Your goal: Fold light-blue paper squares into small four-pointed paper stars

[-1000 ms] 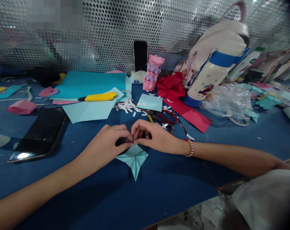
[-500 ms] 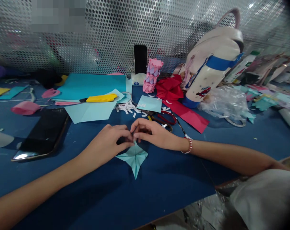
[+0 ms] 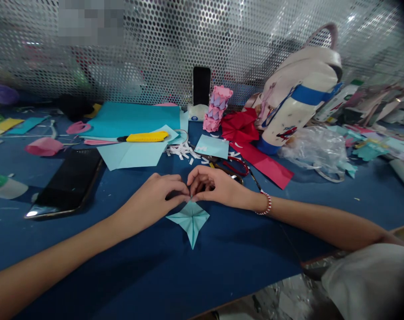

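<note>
A light teal piece of folded paper (image 3: 192,218), shaped like a four-pointed star with creases meeting at its middle, lies close to the blue table's front. Its far point is pinched between the fingertips of my left hand (image 3: 163,192) and my right hand (image 3: 217,186), which meet there. Both hands are closed, thumbs against fingers, and they cover the tip itself. The near point aims toward me, and the side points spread left and right. Around my right wrist is a red and white beaded bracelet (image 3: 266,203).
Behind my hands lie red-handled scissors (image 3: 237,166), a light blue paper square (image 3: 212,146), white paper scraps (image 3: 182,151) and a yellow cutter (image 3: 147,137). A phone (image 3: 66,184) lies at left. A bottle (image 3: 290,118) leans by a backpack (image 3: 302,66) before the perforated metal panel (image 3: 155,53).
The whole view has shifted slightly, so things appear a little farther right. Both hands keep their pinch at the paper's far point, with the fingertips slightly closer together.
</note>
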`<state>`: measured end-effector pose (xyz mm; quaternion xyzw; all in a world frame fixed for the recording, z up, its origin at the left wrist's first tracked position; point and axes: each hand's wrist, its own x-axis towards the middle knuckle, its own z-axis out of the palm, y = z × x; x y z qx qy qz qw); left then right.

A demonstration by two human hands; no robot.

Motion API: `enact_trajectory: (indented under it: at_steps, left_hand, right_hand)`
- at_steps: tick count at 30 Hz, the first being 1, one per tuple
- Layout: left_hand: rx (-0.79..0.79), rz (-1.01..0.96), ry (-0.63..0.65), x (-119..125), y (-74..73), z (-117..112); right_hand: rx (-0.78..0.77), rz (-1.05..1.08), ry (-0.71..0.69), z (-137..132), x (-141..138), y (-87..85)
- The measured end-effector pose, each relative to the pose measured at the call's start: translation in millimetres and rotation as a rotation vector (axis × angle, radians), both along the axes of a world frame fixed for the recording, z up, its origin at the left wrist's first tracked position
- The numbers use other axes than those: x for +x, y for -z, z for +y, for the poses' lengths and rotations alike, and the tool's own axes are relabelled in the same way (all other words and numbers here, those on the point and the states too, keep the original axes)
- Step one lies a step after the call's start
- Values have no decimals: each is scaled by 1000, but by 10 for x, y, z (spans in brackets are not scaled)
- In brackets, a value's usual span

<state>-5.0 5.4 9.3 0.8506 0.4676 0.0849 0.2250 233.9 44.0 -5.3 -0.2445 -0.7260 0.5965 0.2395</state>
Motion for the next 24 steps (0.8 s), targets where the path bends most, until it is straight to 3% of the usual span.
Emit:
enact_trajectory:
  at_steps: [24]
  left_hand:
    - [-56,-16,-9,-4,30,33]
  right_hand:
    - [-62,-65,55,33,-17,-48]
